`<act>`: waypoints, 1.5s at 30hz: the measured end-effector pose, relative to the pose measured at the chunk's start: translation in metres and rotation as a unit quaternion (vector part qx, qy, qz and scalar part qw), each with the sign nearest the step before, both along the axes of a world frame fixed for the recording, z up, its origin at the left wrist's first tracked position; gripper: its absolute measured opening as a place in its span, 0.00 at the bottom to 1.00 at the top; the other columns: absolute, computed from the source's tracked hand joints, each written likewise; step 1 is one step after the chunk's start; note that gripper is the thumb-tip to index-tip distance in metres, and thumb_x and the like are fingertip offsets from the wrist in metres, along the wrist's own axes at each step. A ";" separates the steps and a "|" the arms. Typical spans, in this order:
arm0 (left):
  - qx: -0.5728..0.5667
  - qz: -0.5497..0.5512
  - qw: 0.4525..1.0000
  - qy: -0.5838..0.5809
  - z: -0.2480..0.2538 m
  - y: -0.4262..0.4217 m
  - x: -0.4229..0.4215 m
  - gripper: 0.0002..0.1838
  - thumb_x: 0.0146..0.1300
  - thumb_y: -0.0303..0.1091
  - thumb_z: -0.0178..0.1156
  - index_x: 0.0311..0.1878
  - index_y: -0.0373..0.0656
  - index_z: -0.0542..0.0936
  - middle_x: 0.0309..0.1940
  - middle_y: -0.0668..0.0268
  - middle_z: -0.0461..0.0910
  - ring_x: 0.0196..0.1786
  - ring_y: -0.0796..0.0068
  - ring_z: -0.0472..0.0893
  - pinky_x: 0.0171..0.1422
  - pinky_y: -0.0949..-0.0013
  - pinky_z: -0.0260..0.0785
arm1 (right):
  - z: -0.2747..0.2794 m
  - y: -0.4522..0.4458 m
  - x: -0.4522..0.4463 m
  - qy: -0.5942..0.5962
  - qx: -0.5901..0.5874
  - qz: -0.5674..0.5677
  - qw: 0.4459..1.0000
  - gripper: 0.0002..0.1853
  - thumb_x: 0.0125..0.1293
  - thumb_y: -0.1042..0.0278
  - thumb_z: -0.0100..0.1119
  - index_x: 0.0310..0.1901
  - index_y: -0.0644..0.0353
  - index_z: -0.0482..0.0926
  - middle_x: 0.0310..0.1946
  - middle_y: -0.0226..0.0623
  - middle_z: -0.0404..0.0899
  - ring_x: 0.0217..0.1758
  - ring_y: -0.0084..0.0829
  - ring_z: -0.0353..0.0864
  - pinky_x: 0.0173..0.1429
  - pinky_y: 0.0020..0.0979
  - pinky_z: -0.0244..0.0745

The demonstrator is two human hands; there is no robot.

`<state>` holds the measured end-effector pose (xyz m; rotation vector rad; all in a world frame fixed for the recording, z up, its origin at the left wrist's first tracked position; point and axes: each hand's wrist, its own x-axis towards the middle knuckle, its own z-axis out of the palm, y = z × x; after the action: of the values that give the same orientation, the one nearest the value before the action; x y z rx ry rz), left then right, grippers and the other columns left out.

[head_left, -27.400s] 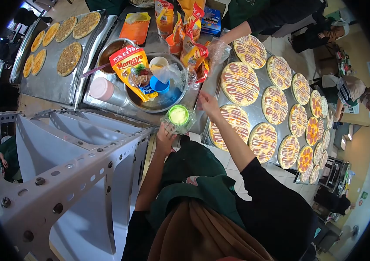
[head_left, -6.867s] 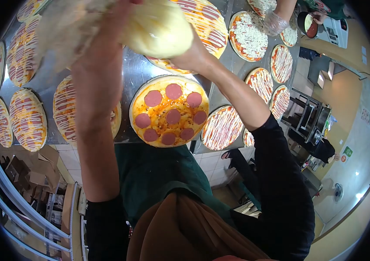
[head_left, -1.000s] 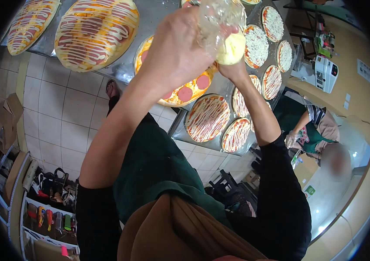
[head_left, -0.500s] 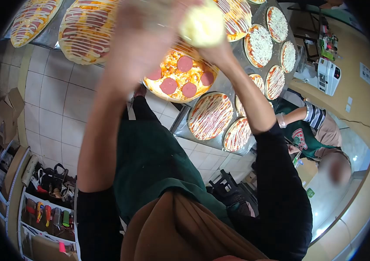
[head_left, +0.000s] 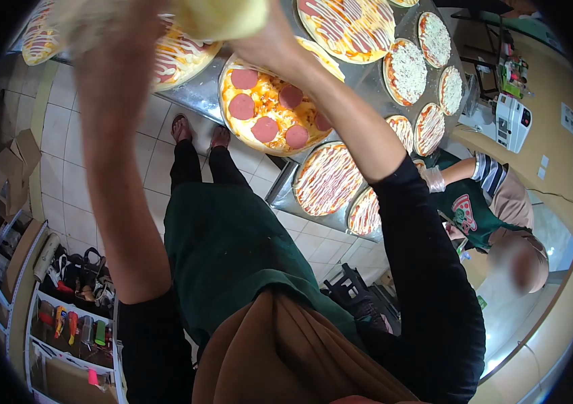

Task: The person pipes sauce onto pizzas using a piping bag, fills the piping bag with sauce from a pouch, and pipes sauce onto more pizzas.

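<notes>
At the top of the head view, my right hand (head_left: 259, 42) is closed round a plump, pale yellow bag-like bundle (head_left: 222, 19). What is inside it cannot be made out. My left hand (head_left: 114, 50) is raised at the upper left and smeared by motion, so its fingers are unclear. Something pale and blurred lies beside it. Below the hands, a pizza with round sausage slices (head_left: 264, 129) sits on the metal tray (head_left: 195, 87). A pizza striped with white sauce (head_left: 185, 57) lies partly hidden behind my left hand.
More striped pizzas (head_left: 328, 178) and pizzas with white shreds (head_left: 404, 72) stand to the right. A co-worker (head_left: 465, 202) with a plastic-gloved hand (head_left: 433, 178) is at the right end. A cardboard box (head_left: 13, 165) and a shelf unit (head_left: 74, 330) stand at the left.
Both my hands have swung left, the right one carrying the pale yellow bundle. The sausage-slice pizza is less covered now. The co-worker's gloved hand has moved toward the pizzas.
</notes>
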<state>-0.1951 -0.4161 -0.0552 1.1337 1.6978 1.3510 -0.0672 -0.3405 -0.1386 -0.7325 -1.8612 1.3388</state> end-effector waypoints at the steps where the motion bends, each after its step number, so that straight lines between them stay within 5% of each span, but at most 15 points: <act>1: -0.034 -0.039 0.999 0.004 -0.012 0.000 -0.007 0.16 0.71 0.40 0.49 0.52 0.42 0.78 0.50 0.61 0.78 0.51 0.74 0.78 0.50 0.70 0.73 | 0.008 -0.006 0.020 -0.013 0.023 0.003 1.000 0.23 0.54 0.70 0.67 0.52 0.67 0.74 0.43 0.48 0.81 0.45 0.33 0.81 0.49 0.31 0.75; 3: 0.135 -0.195 0.960 0.145 -0.040 0.007 0.015 0.09 0.59 0.34 0.61 0.39 0.40 0.81 0.31 0.57 0.81 0.31 0.64 0.80 0.40 0.63 0.72 | 0.014 -0.018 0.066 -0.117 0.090 -0.021 0.989 0.23 0.55 0.69 0.66 0.53 0.64 0.74 0.45 0.45 0.81 0.47 0.32 0.81 0.53 0.31 0.74; 8: 0.088 -0.203 0.973 -0.061 -0.028 -0.012 0.061 0.10 0.59 0.35 0.62 0.39 0.40 0.81 0.30 0.57 0.81 0.33 0.63 0.81 0.41 0.64 0.73 | 0.019 -0.055 0.128 -0.277 0.134 -0.059 0.950 0.22 0.56 0.68 0.66 0.53 0.61 0.75 0.47 0.41 0.80 0.49 0.32 0.81 0.56 0.31 0.74; 12: 0.256 -0.135 0.956 0.041 -0.035 -0.001 0.022 0.09 0.60 0.33 0.60 0.41 0.40 0.81 0.31 0.55 0.81 0.34 0.58 0.81 0.43 0.64 0.73 | 0.001 -0.023 0.076 -0.216 0.162 -0.004 0.963 0.21 0.55 0.69 0.67 0.51 0.63 0.76 0.45 0.44 0.81 0.46 0.32 0.82 0.52 0.31 0.75; 15: 0.143 -0.091 0.971 -0.169 -0.026 -0.009 -0.013 0.15 0.70 0.39 0.50 0.50 0.39 0.78 0.48 0.62 0.78 0.51 0.74 0.78 0.50 0.70 0.72 | -0.003 -0.004 0.009 -0.108 0.054 0.031 0.992 0.22 0.54 0.69 0.67 0.50 0.67 0.75 0.43 0.49 0.81 0.44 0.33 0.81 0.48 0.31 0.75; 18: 0.125 -0.072 0.967 -0.208 -0.013 -0.009 -0.021 0.14 0.69 0.38 0.52 0.48 0.38 0.79 0.42 0.64 0.79 0.46 0.76 0.79 0.48 0.70 0.73 | -0.007 -0.002 -0.009 -0.019 0.024 0.035 0.999 0.22 0.52 0.70 0.69 0.49 0.66 0.76 0.42 0.48 0.81 0.43 0.34 0.81 0.48 0.31 0.75; 23: 0.203 -0.152 0.955 0.152 -0.038 -0.014 0.033 0.09 0.61 0.31 0.59 0.43 0.40 0.80 0.33 0.56 0.81 0.36 0.60 0.81 0.46 0.65 0.73 | 0.012 -0.037 0.094 -0.215 0.103 -0.038 0.970 0.21 0.44 0.74 0.65 0.45 0.65 0.77 0.39 0.45 0.80 0.42 0.40 0.79 0.47 0.34 0.73; 27: 0.048 -0.215 0.974 -0.059 -0.030 -0.022 0.056 0.11 0.61 0.30 0.60 0.46 0.43 0.80 0.43 0.58 0.80 0.41 0.61 0.79 0.49 0.63 0.72 | 0.025 -0.058 0.103 -0.255 0.123 -0.071 0.956 0.20 0.36 0.78 0.61 0.39 0.65 0.78 0.36 0.42 0.79 0.42 0.45 0.77 0.47 0.37 0.72; 31: 0.199 -0.106 0.929 0.295 -0.051 -0.021 0.006 0.15 0.59 0.29 0.59 0.50 0.45 0.79 0.48 0.63 0.79 0.47 0.62 0.77 0.56 0.61 0.67 | 0.007 -0.033 0.062 -0.234 0.272 -0.005 0.933 0.19 0.42 0.75 0.65 0.41 0.60 0.80 0.36 0.40 0.82 0.39 0.40 0.81 0.45 0.34 0.76; 35: -0.011 0.084 0.994 -0.065 0.018 -0.016 0.007 0.15 0.66 0.40 0.57 0.46 0.39 0.80 0.38 0.65 0.80 0.38 0.77 0.80 0.44 0.71 0.73 | -0.006 -0.013 -0.008 -0.151 0.063 0.026 0.986 0.20 0.50 0.70 0.69 0.47 0.61 0.79 0.39 0.43 0.83 0.41 0.35 0.83 0.47 0.32 0.77; 36: -0.016 0.090 0.993 -0.078 0.019 -0.016 0.010 0.15 0.66 0.41 0.57 0.46 0.39 0.80 0.38 0.66 0.80 0.38 0.78 0.80 0.43 0.72 0.73 | 0.012 -0.018 -0.010 -0.020 -0.027 0.011 0.999 0.25 0.51 0.68 0.71 0.50 0.65 0.76 0.42 0.47 0.81 0.43 0.35 0.81 0.48 0.31 0.75; 40: 0.178 -0.171 0.928 0.278 -0.035 -0.028 0.010 0.24 0.56 0.21 0.53 0.59 0.42 0.75 0.51 0.60 0.79 0.53 0.63 0.78 0.58 0.66 0.67 | 0.000 -0.036 0.063 -0.167 0.236 0.007 0.957 0.18 0.48 0.76 0.62 0.44 0.64 0.77 0.36 0.40 0.80 0.39 0.36 0.80 0.47 0.33 0.76; 41: 0.204 -0.068 0.965 0.152 -0.052 -0.027 0.036 0.11 0.61 0.32 0.60 0.46 0.47 0.82 0.46 0.62 0.79 0.49 0.64 0.76 0.57 0.61 0.66 | 0.002 -0.038 0.082 -0.189 0.283 0.010 0.940 0.18 0.48 0.78 0.60 0.44 0.65 0.77 0.35 0.40 0.79 0.38 0.35 0.80 0.47 0.32 0.76; 44: 0.036 -0.209 0.974 -0.078 -0.027 -0.032 0.050 0.09 0.64 0.36 0.58 0.42 0.45 0.83 0.44 0.60 0.79 0.47 0.61 0.76 0.53 0.63 0.67 | 0.018 -0.067 0.102 -0.220 0.121 -0.041 0.967 0.19 0.49 0.75 0.62 0.47 0.64 0.76 0.38 0.39 0.80 0.40 0.35 0.80 0.49 0.33 0.74; 45: 0.093 -0.182 0.979 0.021 -0.027 -0.031 0.047 0.09 0.64 0.35 0.57 0.42 0.45 0.83 0.45 0.60 0.79 0.47 0.61 0.76 0.54 0.64 0.67 | 0.014 -0.064 0.102 -0.254 0.131 -0.031 0.958 0.21 0.51 0.73 0.65 0.49 0.63 0.76 0.42 0.41 0.80 0.45 0.34 0.80 0.53 0.33 0.74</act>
<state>-0.1478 -0.4474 -0.0824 1.5053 1.3261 1.2755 0.0343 -0.4045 -0.1243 -1.0527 -2.3346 0.8852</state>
